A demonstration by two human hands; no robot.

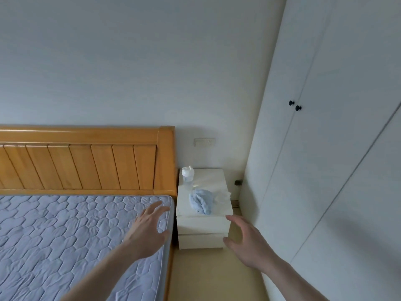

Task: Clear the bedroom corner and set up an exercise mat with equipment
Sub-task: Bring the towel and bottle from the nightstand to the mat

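Observation:
A white nightstand with two drawers stands in the corner between the bed and the wardrobe. On its top lie a crumpled light-blue cloth and a clear bottle with a white cap. My left hand hovers open over the mattress corner, just left of the nightstand. My right hand is stretched out open at the nightstand's front right edge, fingers spread, holding nothing. Both hands flank the nightstand without clearly touching it.
A bed with a grey quilted mattress and a wooden headboard fills the left. A white wardrobe with black knobs lines the right. A strip of beige floor runs between them. A wall socket sits above the nightstand.

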